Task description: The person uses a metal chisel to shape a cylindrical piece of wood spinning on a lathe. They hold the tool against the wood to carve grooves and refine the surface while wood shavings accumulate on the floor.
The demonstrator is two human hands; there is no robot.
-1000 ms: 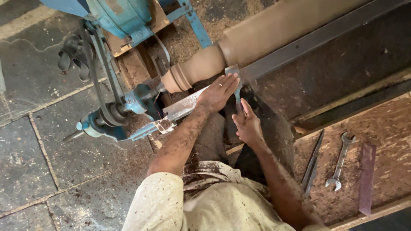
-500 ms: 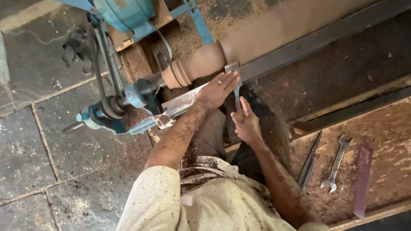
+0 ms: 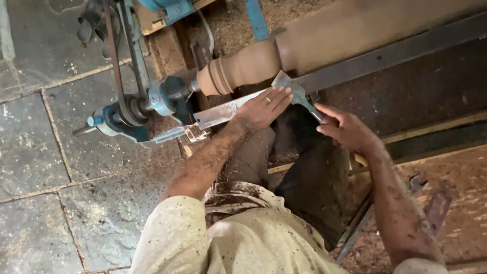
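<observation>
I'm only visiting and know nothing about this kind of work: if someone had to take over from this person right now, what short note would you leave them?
Left hand: flat on the metal tool rest, fingers by the chisel blade.
Right hand: gripping the chisel by its handle, blade tip at the wooden workpiece on the lathe.
Done: the left end of the workpiece already shows rounded profiles and grooves near the blue spindle.
Left: the long section to the right looks plain. Whether it is spinning cannot be told.
Sawdust covers the floor; a wrench lies partly hidden at the right.
</observation>
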